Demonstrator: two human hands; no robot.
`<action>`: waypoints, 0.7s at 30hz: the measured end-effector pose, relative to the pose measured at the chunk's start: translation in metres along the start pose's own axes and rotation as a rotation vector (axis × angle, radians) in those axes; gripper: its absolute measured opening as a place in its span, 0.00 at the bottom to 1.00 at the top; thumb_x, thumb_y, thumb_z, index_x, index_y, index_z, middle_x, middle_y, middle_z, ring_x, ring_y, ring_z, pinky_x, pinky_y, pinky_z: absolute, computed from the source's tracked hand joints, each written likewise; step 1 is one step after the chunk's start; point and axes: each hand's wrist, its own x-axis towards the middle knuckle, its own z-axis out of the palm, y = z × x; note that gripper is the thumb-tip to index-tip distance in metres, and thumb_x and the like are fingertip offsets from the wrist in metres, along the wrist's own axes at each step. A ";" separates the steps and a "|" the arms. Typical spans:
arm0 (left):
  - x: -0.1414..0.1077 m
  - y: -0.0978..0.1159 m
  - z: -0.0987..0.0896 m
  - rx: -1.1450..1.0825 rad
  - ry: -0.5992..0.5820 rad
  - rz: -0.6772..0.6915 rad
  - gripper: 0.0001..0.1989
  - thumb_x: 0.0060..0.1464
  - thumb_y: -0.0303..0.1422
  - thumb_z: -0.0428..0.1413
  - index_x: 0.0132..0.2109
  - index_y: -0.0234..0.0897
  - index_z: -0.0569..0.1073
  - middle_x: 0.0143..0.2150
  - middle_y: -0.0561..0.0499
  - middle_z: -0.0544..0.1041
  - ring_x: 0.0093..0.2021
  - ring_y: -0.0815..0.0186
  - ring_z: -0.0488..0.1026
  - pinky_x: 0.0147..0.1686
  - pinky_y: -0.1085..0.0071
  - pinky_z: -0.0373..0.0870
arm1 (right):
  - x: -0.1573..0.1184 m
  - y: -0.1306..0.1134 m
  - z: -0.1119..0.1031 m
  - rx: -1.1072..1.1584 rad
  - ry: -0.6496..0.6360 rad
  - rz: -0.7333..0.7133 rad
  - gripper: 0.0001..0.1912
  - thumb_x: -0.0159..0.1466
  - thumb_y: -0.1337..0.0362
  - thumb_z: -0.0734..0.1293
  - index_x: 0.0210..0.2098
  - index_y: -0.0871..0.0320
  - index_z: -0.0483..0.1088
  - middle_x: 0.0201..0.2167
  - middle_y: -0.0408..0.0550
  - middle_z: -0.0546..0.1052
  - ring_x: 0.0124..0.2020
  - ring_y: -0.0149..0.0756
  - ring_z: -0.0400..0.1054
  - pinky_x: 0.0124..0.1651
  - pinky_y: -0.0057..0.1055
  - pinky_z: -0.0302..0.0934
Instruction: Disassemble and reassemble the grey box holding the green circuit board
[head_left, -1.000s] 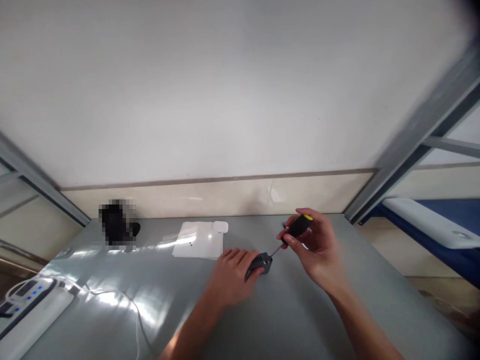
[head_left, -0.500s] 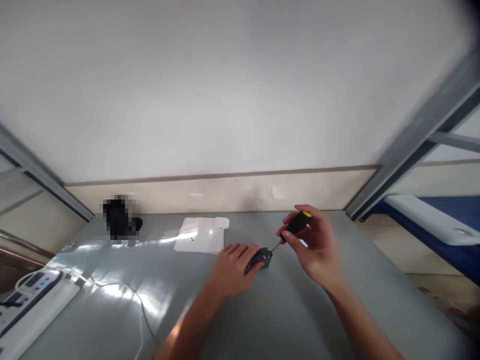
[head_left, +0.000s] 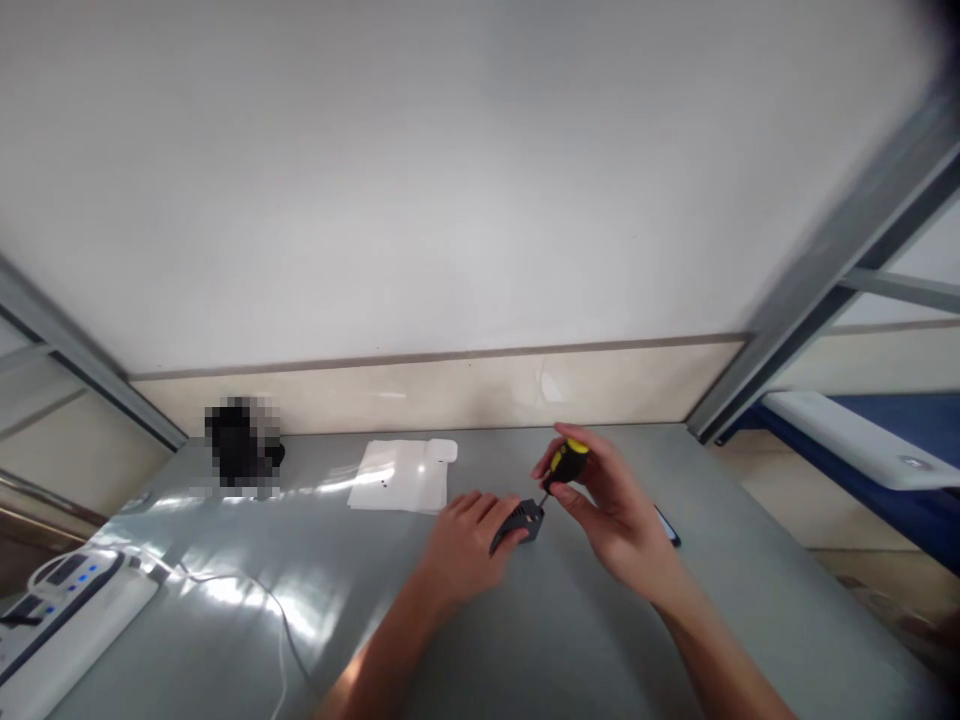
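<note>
Near the middle of the grey table, my left hand is closed around a dark grey slotted part, whose right end sticks out past the fingers. My right hand grips the black and yellow handle of a screwdriver. The screwdriver tilts down to the left, and its thin shaft reaches the right end of the dark part. Whether the tip sits in a screw is too small to tell.
White sheets lie behind my left hand, with a small white object at their corner. A phone is partly behind my right wrist. At left are a power strip, white cables and a blurred black object.
My right hand has moved left and slightly down, and the screwdriver stands more upright. The phone's edge now shows beside my right wrist. My left hand keeps its hold.
</note>
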 end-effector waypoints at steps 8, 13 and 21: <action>0.003 0.001 -0.003 -0.023 0.002 0.064 0.15 0.73 0.36 0.51 0.60 0.44 0.77 0.39 0.48 0.82 0.38 0.61 0.79 0.41 0.62 0.78 | 0.003 -0.004 0.001 0.049 0.165 -0.115 0.13 0.71 0.58 0.71 0.54 0.43 0.70 0.47 0.49 0.72 0.45 0.43 0.74 0.48 0.44 0.73; 0.003 0.004 -0.003 -0.107 0.042 0.025 0.14 0.73 0.35 0.51 0.58 0.42 0.78 0.43 0.47 0.83 0.43 0.60 0.79 0.44 0.60 0.77 | 0.005 -0.006 -0.008 0.025 0.155 -0.082 0.07 0.73 0.60 0.68 0.51 0.45 0.74 0.46 0.49 0.76 0.47 0.43 0.75 0.47 0.42 0.73; 0.003 0.008 -0.003 -0.129 0.075 -0.002 0.14 0.72 0.33 0.52 0.56 0.43 0.79 0.45 0.46 0.84 0.44 0.58 0.79 0.45 0.58 0.76 | 0.005 0.002 -0.006 -0.034 0.225 -0.116 0.11 0.73 0.53 0.68 0.53 0.46 0.71 0.47 0.50 0.73 0.44 0.43 0.71 0.45 0.42 0.72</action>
